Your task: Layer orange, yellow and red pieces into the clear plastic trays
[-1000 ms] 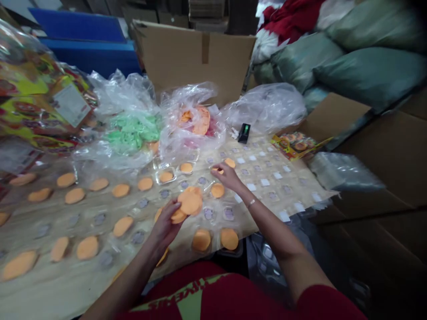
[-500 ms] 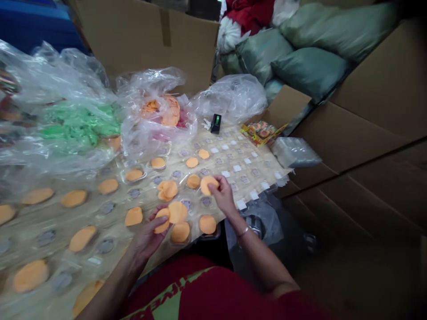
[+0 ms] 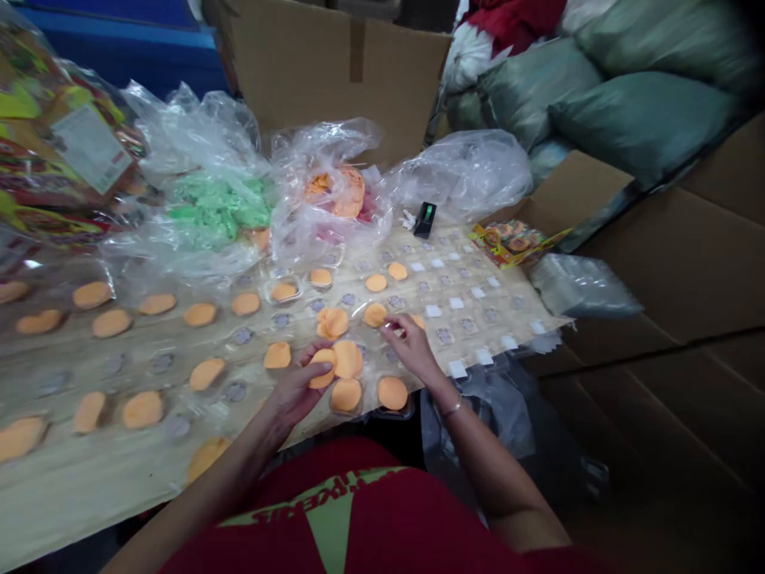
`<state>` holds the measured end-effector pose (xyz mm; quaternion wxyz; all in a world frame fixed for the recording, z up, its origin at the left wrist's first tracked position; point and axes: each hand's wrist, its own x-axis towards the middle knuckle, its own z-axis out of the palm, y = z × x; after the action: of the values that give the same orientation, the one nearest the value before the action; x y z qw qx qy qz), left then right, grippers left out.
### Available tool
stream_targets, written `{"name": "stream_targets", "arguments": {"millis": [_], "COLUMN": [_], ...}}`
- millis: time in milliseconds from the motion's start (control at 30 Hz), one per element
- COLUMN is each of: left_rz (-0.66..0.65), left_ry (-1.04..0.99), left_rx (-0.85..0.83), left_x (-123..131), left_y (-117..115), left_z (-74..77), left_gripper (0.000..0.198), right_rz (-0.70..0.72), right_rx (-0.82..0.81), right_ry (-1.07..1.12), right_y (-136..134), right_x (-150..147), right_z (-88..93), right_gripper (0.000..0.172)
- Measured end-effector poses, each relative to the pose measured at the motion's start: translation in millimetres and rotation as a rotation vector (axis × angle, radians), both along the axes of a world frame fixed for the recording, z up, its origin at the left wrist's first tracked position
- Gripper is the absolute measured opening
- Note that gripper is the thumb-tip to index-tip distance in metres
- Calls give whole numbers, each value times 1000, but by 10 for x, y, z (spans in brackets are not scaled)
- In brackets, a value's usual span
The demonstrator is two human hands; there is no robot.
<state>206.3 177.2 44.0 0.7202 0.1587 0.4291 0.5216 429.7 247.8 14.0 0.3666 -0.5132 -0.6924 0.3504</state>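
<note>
While the left hand (image 3: 299, 389) grips a small fan of orange discs (image 3: 338, 363), thumb pressed over the front one and fingers curled under the stack, the supply sits low over the near edge of the tray sheet (image 3: 478, 299), just above two pockets that already hold a disc each. The right hand (image 3: 412, 344) is down on the sheet just right of the stack, fingertips drawn together as if pinching or pressing at something in a pocket (whether a disc is actually between them is hidden by the fingers and some blur).

Doing this step well seems to call for peeling one disc at a time off the fan, so the left thumb should slide the top one forward rather than loosen the whole stack. Each disc ought to land flat and centred in its clear pocket; a loose pair of discs (image 3: 332, 322) lies overlapped just beyond the hands and would want separating.

Further out, the sheet's left stretch is dotted with filled pockets, while its right part shows only small white squares. Behind it lie a plastic bag of green pieces (image 3: 218, 209), a bag of orange pieces (image 3: 338, 191), a small black object (image 3: 425, 219) and cardboard boxes (image 3: 335, 72).
</note>
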Motion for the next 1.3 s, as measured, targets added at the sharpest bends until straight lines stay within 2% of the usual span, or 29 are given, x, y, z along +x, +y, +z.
{"name": "stream_targets", "arguments": {"millis": [67, 100, 133, 200, 267, 433, 533, 600, 667, 733, 800, 900, 967, 1067, 1200, 1300], "left_rz": [-36, -50, -62, -82, -108, -185, -211, -231, -265, -268, -213, -106, -116, -227, -440, -598], "left_ry": [6, 15, 29, 63, 93, 118, 89, 47, 2, -20, -14, 24, 48, 72, 66, 51], "left_rx": [16, 10, -3, -33, -62, -116, -107, -89, -69, -61, -71, -96, -96, -65, -50, -47], "left_x": [63, 98, 133, 191, 227, 315, 442, 531, 587, 588, 540, 447, 415, 420, 424, 384], "left_y": [16, 22, 24, 17, 3, -16, -24, -24, -19, -15, -10, -7, -17, -51, -100, -122], "left_z": [16, 28, 39, 53, 44, -15, 40, 115, 189, 235, 238, 188, 156, 151, 186, 174], "left_gripper": [41, 41, 42, 43, 45, 44, 43, 41, 38, 36, 37, 39, 37, 37, 43, 47], "right_rz": [178, 208, 191, 70, -31, -193, -155, -43, 85, 180, 182, 120, 107, 73, -57, -242], "right_rx": [-206, -263, -277, -229, -201, -250, -251, -247, -270, -346, -425, -464, -457, -428, -156, 4], "right_ry": [242, 320, 373, 425, 450, 464, 421, 425, 505, 610, 687, 731, 738, 669, 368, 246], "right_y": [-203, -302, -390, -517, -580, -677, -732, -747, -751, -751, -750, -757, -767, -780, -752, -680], "right_x": [-192, -272, -329, -336, -164, 703, 912, 797, 556, 301, 114, 8, 14, 47, 128, 370], "right_z": [75, 96, 107, 99, 66, 10, 10, 7, 0, -8, -11, -5, 1, 8, 34, 25], "right_gripper": [30, 30, 29, 27, 26, 39, 47, 54, 60, 59, 49, 39, 40, 37, 15, 16]}}
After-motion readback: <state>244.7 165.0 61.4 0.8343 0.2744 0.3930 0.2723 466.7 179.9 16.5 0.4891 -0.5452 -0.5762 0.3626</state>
